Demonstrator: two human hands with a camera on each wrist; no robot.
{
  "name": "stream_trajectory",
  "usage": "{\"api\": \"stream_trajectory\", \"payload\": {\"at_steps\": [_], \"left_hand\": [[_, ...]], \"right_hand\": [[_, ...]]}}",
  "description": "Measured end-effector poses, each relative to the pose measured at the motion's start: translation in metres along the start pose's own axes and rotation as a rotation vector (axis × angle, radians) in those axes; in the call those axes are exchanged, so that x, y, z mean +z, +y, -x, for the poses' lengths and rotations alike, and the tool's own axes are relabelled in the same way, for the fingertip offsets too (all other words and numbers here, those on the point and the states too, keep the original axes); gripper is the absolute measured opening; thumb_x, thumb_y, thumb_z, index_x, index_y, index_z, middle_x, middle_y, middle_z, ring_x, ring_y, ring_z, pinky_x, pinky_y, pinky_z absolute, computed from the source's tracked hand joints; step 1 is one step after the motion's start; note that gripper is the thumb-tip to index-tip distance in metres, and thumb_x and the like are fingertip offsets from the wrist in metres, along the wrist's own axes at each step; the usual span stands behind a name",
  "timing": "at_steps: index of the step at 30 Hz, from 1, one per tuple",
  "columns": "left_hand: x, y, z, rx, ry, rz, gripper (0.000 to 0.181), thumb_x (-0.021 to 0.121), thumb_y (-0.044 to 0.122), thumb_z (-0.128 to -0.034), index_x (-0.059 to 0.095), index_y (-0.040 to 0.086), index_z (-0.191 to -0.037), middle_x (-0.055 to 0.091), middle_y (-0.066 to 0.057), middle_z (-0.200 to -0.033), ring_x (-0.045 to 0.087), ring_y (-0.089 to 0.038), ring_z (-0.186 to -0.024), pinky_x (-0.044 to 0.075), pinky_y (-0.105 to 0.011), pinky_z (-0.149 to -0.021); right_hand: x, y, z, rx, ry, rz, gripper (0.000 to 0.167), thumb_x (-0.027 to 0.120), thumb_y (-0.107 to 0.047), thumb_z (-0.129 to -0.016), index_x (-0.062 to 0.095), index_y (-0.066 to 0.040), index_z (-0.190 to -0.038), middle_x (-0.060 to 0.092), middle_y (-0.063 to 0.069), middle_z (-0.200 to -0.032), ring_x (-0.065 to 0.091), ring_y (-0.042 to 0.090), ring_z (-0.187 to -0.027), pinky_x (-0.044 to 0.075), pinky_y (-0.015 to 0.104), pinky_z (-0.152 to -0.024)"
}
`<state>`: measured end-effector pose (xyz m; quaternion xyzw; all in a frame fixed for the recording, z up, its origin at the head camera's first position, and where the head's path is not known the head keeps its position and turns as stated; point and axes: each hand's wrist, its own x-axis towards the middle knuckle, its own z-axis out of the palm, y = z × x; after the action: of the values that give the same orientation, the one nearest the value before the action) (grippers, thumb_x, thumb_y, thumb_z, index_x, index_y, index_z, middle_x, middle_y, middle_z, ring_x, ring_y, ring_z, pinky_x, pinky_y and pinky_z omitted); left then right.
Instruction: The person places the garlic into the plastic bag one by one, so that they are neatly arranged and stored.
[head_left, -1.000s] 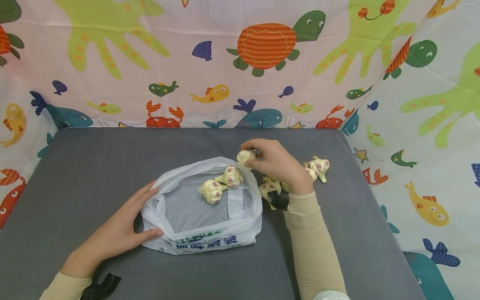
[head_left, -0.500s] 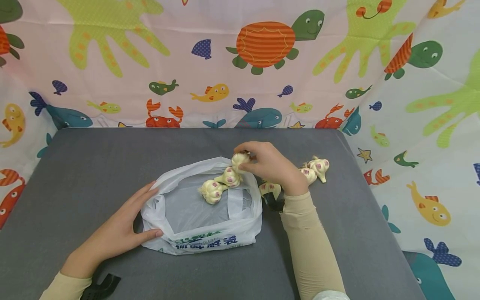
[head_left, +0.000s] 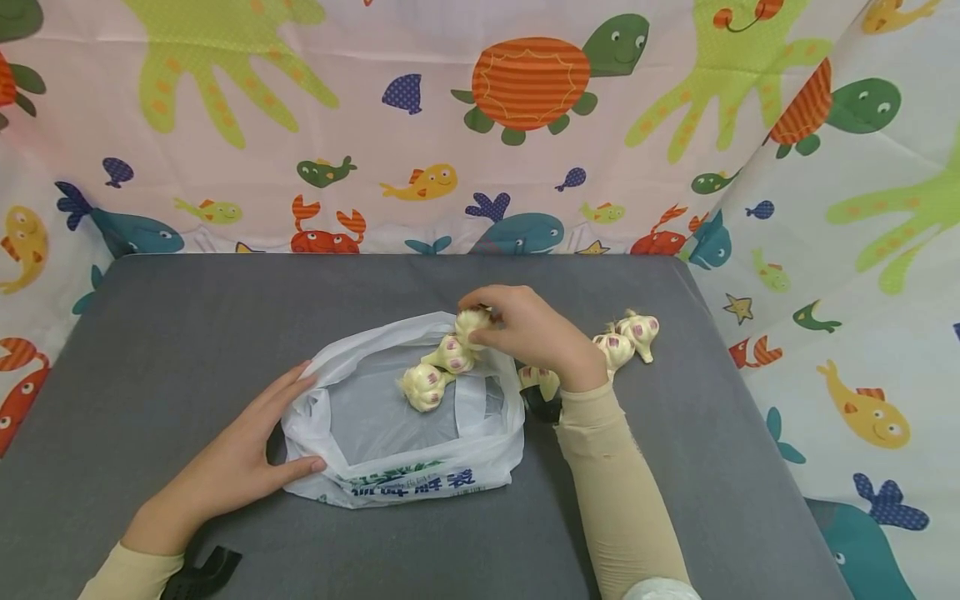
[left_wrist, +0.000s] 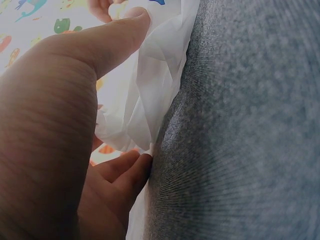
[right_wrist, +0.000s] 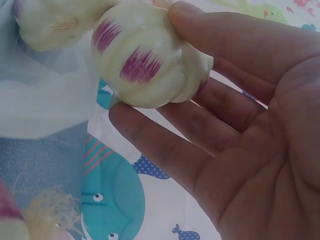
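While the right hand (head_left: 531, 330) pinches a garlic bulb (head_left: 470, 326) at the rim of a white plastic bag (head_left: 429, 485), two more bulbs (head_left: 423, 387) lie inside, just left of the gripping fingers; the left hand (head_left: 243, 446) touches the opposite end, fingers spread.

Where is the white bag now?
In the head view, the white bag is on the gray table, with the left hand at its left side and garlic bulbs lying to its right.
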<state>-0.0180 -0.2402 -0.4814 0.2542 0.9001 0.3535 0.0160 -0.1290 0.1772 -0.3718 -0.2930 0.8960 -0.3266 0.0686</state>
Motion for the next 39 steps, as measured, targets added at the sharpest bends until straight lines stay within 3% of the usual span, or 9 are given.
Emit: {"api": "stream_trajectory", "payload": {"at_steps": [10, 20, 29, 34, 39], "left_hand": [[-0.002, 0.002, 0.0, -0.012, -0.013, -0.01, 0.11, 0.095, 0.043, -0.0873, 0.029, 0.024, -0.174, 0.021, -0.004, -0.181, 0.031, -0.035, -0.159, 0.019, -0.02, -0.12], [0.0, 0.001, 0.0, -0.042, -0.005, -0.005, 0.114, 0.097, 0.043, -0.084, 0.029, 0.029, -0.174, 0.021, 0.002, -0.181, 0.03, -0.031, -0.16, 0.015, -0.013, -0.116], [-0.001, 0.002, 0.0, -0.05, -0.01, -0.011, 0.113, 0.096, 0.045, -0.0847, 0.029, 0.03, -0.174, 0.021, 0.003, -0.181, 0.032, -0.032, -0.16, 0.016, -0.016, -0.118], [-0.002, 0.003, 0.001, -0.055, -0.022, -0.013, 0.112, 0.095, 0.046, -0.0858, 0.028, 0.029, -0.175, 0.021, 0.002, -0.181, 0.031, -0.033, -0.16, 0.019, -0.022, -0.122], [-0.002, 0.003, 0.0, -0.049, -0.015, -0.014, 0.112, 0.096, 0.045, -0.0854, 0.029, 0.028, -0.174, 0.021, 0.001, -0.181, 0.031, -0.032, -0.16, 0.017, -0.018, -0.12]], "right_hand": [[0.01, -0.009, -0.007, -0.019, -0.044, 0.01, 0.038, 0.082, -0.008, -0.099, 0.074, -0.005, -0.136, 0.074, 0.003, -0.126, 0.064, 0.019, -0.102, 0.056, 0.038, -0.091], [0.021, -0.011, -0.014, -0.031, -0.087, 0.049, 0.041, 0.083, -0.01, -0.098, 0.073, -0.004, -0.138, 0.073, 0.004, -0.129, 0.065, 0.017, -0.107, 0.055, 0.035, -0.094], [0.027, -0.013, -0.017, -0.024, -0.105, 0.04, 0.041, 0.083, -0.01, -0.098, 0.073, -0.005, -0.138, 0.073, 0.002, -0.128, 0.064, 0.016, -0.105, 0.055, 0.034, -0.092], [0.029, -0.016, -0.019, -0.019, -0.118, 0.037, 0.041, 0.084, -0.011, -0.098, 0.074, -0.007, -0.137, 0.073, 0.001, -0.126, 0.064, 0.016, -0.102, 0.055, 0.034, -0.09], [0.032, -0.016, -0.021, -0.024, -0.134, 0.05, 0.04, 0.084, -0.012, -0.098, 0.074, -0.009, -0.137, 0.073, 0.0, -0.126, 0.063, 0.014, -0.102, 0.054, 0.033, -0.09]]}}
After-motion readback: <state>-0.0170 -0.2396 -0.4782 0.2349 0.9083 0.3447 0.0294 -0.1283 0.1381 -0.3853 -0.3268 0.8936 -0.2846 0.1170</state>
